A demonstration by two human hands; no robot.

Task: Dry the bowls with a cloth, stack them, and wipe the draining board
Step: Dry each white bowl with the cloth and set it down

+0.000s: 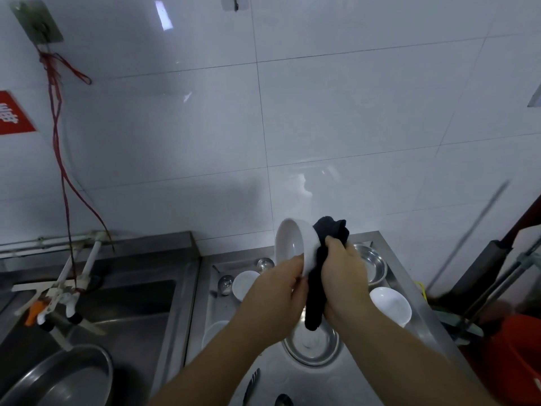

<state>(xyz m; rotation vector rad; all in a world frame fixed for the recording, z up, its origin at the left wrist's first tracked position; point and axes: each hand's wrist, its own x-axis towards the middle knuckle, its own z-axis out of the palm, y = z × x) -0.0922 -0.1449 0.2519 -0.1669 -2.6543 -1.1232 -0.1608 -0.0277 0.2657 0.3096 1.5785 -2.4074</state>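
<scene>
Our left hand (275, 284) grips the white bowl (295, 247) by its rim, tilted above the draining board (389, 291); our right hand (341, 276) clutches the dark cloth (317, 291) against its outside. We should turn the bowl steadily, pressing the cloth all round.

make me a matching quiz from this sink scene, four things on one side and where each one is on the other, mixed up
Things:
1. dark cloth
2. held white bowl
3. big metal basin
4. orange bucket

Places:
A. in the sink, lower left
B. gripped in the right hand
C. far right, past the draining board
D. gripped on its side in the left hand

Pairs: 1-B, 2-D, 3-A, 4-C
</scene>
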